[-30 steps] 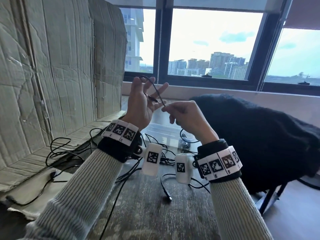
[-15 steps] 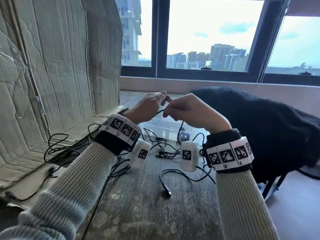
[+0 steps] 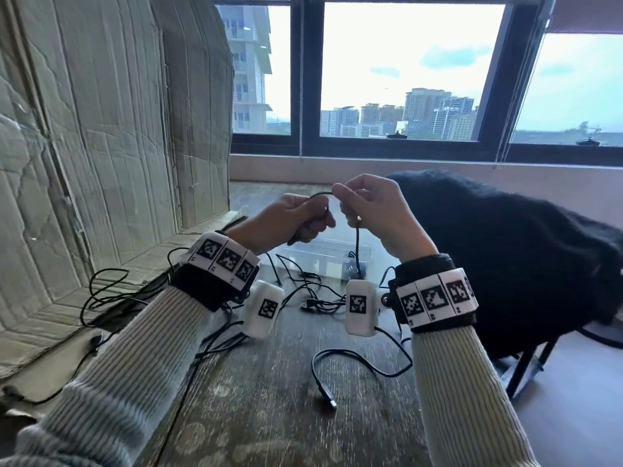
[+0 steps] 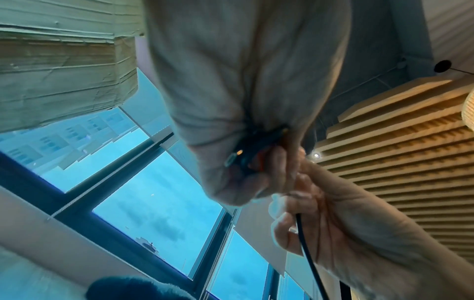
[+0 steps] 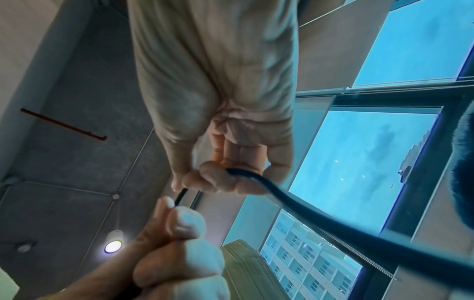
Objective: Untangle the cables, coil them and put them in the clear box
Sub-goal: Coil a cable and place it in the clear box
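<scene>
Both hands are raised above the table, close together. My left hand (image 3: 300, 219) grips the plug end of a thin black cable (image 3: 357, 244), its fingers curled round it; the left wrist view shows the connector (image 4: 241, 156) in the fist. My right hand (image 3: 367, 207) pinches the same cable (image 5: 295, 203) a short way along, and the rest hangs down toward the clear box (image 3: 323, 256) on the table behind the hands. More black cables (image 3: 303, 298) lie tangled on the table between the wrists and to the left (image 3: 104, 291).
A tall crumpled cardboard sheet (image 3: 101, 129) stands at the left, its flap lying on the table. A chair with a black fuzzy cover (image 3: 505, 257) stands close at the right. A loose cable end with a USB plug (image 3: 332, 401) lies on the dark wooden table (image 3: 269, 416).
The left hand, open and upright with the cable over its fingers a second ago, has come down and closed round the cable. The right hand has shifted slightly right, pinching the cable.
</scene>
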`<state>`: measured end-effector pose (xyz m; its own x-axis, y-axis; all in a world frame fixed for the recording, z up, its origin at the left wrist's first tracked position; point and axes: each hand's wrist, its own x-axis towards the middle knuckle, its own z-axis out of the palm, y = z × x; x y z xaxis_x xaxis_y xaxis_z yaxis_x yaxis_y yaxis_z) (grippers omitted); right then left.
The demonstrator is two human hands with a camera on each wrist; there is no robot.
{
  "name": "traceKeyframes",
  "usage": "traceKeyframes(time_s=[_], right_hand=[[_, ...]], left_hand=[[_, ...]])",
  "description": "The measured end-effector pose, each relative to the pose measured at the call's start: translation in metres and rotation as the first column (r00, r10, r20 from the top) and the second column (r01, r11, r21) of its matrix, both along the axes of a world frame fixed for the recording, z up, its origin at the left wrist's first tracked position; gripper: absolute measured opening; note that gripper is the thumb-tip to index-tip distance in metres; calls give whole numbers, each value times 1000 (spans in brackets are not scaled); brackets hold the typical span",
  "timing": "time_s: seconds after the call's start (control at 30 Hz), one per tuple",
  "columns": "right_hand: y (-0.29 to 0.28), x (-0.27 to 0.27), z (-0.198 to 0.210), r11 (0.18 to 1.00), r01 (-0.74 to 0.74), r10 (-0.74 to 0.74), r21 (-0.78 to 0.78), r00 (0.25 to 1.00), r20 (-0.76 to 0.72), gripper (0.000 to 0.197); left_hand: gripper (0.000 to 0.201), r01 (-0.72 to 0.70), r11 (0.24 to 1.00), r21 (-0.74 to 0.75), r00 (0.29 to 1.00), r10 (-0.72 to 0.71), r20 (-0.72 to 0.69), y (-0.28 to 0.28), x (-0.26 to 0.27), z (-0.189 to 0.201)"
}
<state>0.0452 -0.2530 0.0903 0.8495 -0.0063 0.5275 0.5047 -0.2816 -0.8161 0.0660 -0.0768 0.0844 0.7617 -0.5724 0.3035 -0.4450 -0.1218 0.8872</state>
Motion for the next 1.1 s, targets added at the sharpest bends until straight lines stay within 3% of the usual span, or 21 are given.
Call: traceKeyframes(time_s=[0.13,0.27,0.4,0.53,0.63,0.7,0.77,0.87,0.97,1.03,1.1], right_hand=[[-4,4,-1,1000,20,-20,-4,1000,-7,6],[10,7,-5,987,94,-83,-132,993,90,14],[33,15,-18,955,124,-91,-270,987,132,20],[46,18,-28,937,97,-58,-335,990,126,20],[54,14,-31,898,-65,59,-435,998,-28,23],[58,9,-33,837,-184,123,-515,981,-149,25],[58,7,-32,789,-231,163,-570,972,-168,22],[54,6,-26,793,-195,172,-576,980,-95,21],[50,9,-24,841,-86,120,-534,992,30,19],[48,11,-23,887,-8,67,-462,991,112,14],[46,12,-23,925,58,9,-375,985,175,9]], left_hand=[[44,-116,938,-326,993,103,-57,4,7,2],[48,-333,773,-540,943,291,-165,-1,12,9],[47,-370,622,-690,912,101,-398,3,20,16],[45,-420,542,-728,863,-10,-505,8,21,13],[39,-509,429,-746,798,-90,-596,14,24,10],[42,-525,461,-715,801,-17,-599,17,28,8],[45,-539,551,-637,836,258,-485,22,35,3],[49,-594,676,-435,772,631,-74,26,40,-10],[60,-664,737,-130,681,667,303,24,39,-14],[66,-677,736,16,690,627,362,22,36,-13],[76,-635,765,113,747,570,343,20,32,-12]])
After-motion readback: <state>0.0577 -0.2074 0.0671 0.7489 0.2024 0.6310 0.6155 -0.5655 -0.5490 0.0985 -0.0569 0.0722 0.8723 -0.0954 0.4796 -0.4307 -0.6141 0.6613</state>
